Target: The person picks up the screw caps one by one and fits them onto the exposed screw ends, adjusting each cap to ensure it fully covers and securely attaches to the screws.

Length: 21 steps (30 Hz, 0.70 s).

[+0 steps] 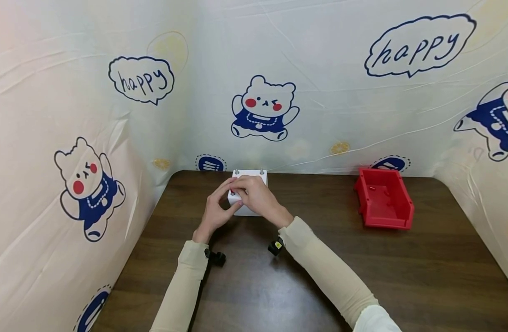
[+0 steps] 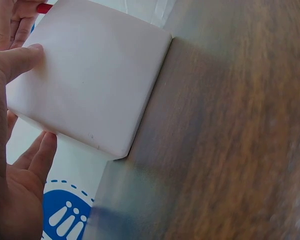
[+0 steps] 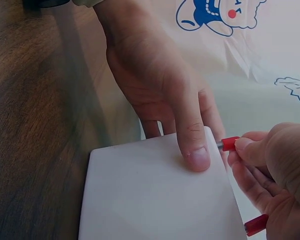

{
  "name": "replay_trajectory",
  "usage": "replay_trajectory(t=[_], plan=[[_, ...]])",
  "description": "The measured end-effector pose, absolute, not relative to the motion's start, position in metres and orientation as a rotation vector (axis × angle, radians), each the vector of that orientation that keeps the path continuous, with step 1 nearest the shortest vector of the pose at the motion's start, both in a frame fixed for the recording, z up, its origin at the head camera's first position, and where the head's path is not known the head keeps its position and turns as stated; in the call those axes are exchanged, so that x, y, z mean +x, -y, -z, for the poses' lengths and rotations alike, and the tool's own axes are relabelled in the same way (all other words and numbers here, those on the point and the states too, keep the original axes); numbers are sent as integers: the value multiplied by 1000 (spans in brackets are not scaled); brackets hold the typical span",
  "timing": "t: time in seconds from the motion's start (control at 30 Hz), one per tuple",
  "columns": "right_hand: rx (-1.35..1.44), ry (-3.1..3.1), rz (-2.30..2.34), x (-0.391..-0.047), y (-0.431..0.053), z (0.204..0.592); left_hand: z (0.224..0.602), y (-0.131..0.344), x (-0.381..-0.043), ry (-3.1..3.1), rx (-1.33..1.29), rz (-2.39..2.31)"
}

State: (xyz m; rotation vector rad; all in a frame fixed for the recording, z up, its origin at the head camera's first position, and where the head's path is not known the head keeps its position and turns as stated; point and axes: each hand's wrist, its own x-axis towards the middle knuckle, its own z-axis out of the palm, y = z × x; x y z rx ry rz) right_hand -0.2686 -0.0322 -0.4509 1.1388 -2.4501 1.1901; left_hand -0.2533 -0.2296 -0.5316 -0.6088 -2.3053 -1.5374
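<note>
A white square box (image 1: 248, 211) stands near the table's far edge, with metal pins along its top. My left hand (image 1: 217, 211) grips its left side, the thumb (image 3: 196, 157) flat on the broad face and the other fingers behind. With thumb and fingertips my right hand (image 1: 259, 197) pinches a red cap (image 3: 231, 144) at the end of a metal pin on the box's top side. A second red cap (image 3: 256, 225) sits on another pin, partly covered by the right hand. In the left wrist view a red piece (image 2: 44, 8) shows beside the box's upper corner.
To the right on the wooden table (image 1: 320, 276) stands a red open-front bin (image 1: 388, 222), with a few small red pieces inside. A printed cloth (image 1: 320, 101) hangs around the table's back and sides. Each wrist wears a small black camera.
</note>
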Motion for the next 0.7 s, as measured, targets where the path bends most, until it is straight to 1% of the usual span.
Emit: replay_trajectory(t=[0.33, 0.57, 0.7], plan=[[1143, 2437, -1139, -269, 32, 450, 527, 226, -252, 2293, -602, 1531], [1151, 2449, -1137, -267, 32, 450, 503, 220, -237, 2289, -628, 1550], [1146, 2456, -1135, -268, 32, 452, 499, 220, -234, 2290, -630, 1547]])
